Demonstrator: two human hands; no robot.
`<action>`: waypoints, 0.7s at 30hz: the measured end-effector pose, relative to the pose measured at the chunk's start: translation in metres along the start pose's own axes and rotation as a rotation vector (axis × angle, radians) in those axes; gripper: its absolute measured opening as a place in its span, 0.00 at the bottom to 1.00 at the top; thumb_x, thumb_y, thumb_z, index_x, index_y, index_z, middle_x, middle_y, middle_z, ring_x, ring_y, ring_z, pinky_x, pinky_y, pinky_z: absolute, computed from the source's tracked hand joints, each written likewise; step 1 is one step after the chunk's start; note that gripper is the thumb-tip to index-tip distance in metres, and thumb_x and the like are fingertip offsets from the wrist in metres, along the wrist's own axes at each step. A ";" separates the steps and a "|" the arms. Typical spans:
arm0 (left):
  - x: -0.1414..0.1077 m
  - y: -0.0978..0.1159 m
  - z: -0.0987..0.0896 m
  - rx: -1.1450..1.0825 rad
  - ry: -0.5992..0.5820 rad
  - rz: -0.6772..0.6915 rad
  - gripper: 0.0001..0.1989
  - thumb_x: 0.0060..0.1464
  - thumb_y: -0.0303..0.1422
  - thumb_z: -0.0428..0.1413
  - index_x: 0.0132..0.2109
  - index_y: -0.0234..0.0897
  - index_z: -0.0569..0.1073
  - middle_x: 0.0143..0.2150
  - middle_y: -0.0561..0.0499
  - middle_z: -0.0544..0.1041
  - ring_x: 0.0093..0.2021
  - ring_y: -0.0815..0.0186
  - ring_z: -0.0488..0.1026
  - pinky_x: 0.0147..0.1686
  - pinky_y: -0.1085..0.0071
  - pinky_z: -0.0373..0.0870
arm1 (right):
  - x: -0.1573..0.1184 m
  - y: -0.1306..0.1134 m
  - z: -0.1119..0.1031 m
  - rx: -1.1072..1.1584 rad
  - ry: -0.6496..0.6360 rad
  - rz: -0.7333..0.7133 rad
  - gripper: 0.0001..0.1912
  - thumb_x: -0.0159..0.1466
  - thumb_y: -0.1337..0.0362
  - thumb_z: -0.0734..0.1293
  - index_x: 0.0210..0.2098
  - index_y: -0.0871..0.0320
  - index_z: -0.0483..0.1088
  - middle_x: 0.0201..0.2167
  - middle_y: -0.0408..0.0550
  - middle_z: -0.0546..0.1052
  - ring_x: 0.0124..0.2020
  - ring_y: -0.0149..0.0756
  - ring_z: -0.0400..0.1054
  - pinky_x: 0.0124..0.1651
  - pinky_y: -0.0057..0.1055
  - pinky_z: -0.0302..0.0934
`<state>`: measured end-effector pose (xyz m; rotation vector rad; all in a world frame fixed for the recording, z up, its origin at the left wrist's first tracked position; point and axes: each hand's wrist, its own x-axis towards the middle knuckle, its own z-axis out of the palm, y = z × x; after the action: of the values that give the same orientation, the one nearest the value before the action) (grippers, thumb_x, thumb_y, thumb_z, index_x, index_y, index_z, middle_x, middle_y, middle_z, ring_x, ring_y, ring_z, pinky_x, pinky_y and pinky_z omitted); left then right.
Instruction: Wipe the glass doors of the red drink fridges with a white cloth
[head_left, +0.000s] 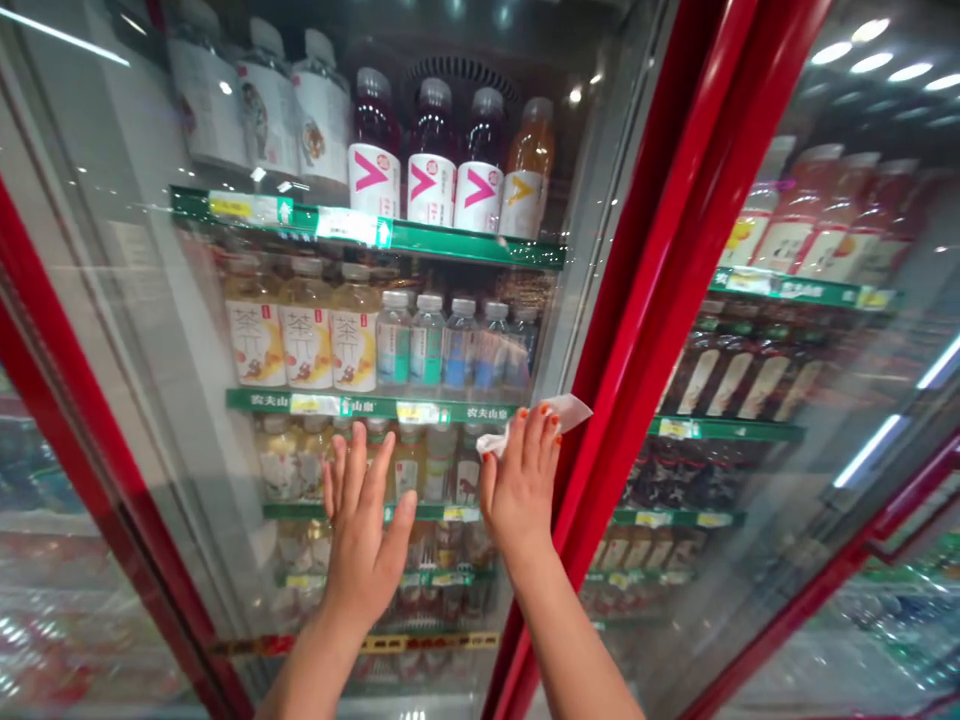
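The glass door (150, 300) of a drinks cooler is met by both bare hands, palms laid flat and fingers pointing up. The left hand (365, 540) is spread wide, its grip apart with nothing held, and the pane is touched by its fingers. The right hand (521, 490) is placed just beside it, close to the red door frame (645, 300), and a crumpled white tissue (559, 412) is trapped between those fingers and the glass, with one corner left sticking out to the right. Whether that grip is clamped on the tissue or only pressing it flat cannot be told. Broad contact is given by the flattened fingers, so the soft paper is kept spread against the smooth pane. Behind the glass, green shelf edges (367, 405) carry plastic bottles of tea (304, 335) and slim clear water bottles (427, 340) — with dark red drinks (431, 150) on the shelf above, their white sleeves marked by pink chevrons.
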<state>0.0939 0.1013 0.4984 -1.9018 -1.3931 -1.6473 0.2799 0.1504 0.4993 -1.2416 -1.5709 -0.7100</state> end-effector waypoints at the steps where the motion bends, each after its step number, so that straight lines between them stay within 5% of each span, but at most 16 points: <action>1: 0.000 0.002 0.002 -0.012 0.014 -0.007 0.34 0.77 0.37 0.50 0.83 0.60 0.51 0.88 0.51 0.41 0.87 0.47 0.35 0.82 0.36 0.35 | -0.006 0.004 0.000 0.006 0.024 0.034 0.46 0.78 0.65 0.59 0.83 0.55 0.25 0.84 0.66 0.37 0.85 0.62 0.33 0.79 0.71 0.52; 7: -0.001 0.022 0.020 -0.063 0.069 0.051 0.31 0.75 0.34 0.50 0.80 0.57 0.59 0.86 0.53 0.49 0.87 0.50 0.41 0.83 0.39 0.36 | -0.059 -0.007 0.013 0.172 -0.052 -0.039 0.44 0.75 0.72 0.56 0.84 0.56 0.31 0.83 0.64 0.50 0.85 0.55 0.41 0.76 0.64 0.62; 11: -0.010 0.049 0.035 -0.241 0.036 0.081 0.27 0.77 0.34 0.45 0.77 0.53 0.67 0.81 0.53 0.65 0.83 0.56 0.56 0.82 0.48 0.52 | -0.050 0.002 -0.018 0.400 0.036 -0.123 0.37 0.77 0.68 0.53 0.84 0.55 0.43 0.79 0.59 0.64 0.81 0.48 0.56 0.74 0.54 0.69; 14: -0.028 0.077 0.051 -0.378 -0.026 0.007 0.25 0.77 0.34 0.44 0.74 0.50 0.70 0.73 0.50 0.75 0.74 0.60 0.72 0.72 0.57 0.73 | -0.057 0.026 -0.045 0.459 0.166 0.120 0.34 0.79 0.64 0.55 0.82 0.51 0.52 0.76 0.58 0.70 0.76 0.53 0.66 0.69 0.54 0.73; 17: -0.053 0.111 0.079 -0.378 -0.126 -0.089 0.23 0.76 0.35 0.48 0.73 0.49 0.71 0.69 0.46 0.79 0.66 0.60 0.80 0.61 0.62 0.82 | -0.079 0.062 -0.057 0.472 0.284 0.349 0.32 0.80 0.55 0.55 0.80 0.52 0.58 0.68 0.62 0.78 0.66 0.61 0.76 0.60 0.59 0.77; 21: -0.090 0.153 0.134 -0.260 -0.085 -0.179 0.29 0.74 0.38 0.52 0.78 0.47 0.63 0.70 0.41 0.78 0.66 0.55 0.81 0.61 0.57 0.84 | -0.096 0.131 -0.064 0.554 0.283 0.341 0.34 0.77 0.44 0.57 0.76 0.53 0.65 0.48 0.62 0.85 0.47 0.62 0.83 0.42 0.55 0.80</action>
<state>0.3053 0.0773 0.4336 -2.0590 -1.4824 -1.9361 0.4252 0.0991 0.4177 -0.9103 -1.1709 -0.1936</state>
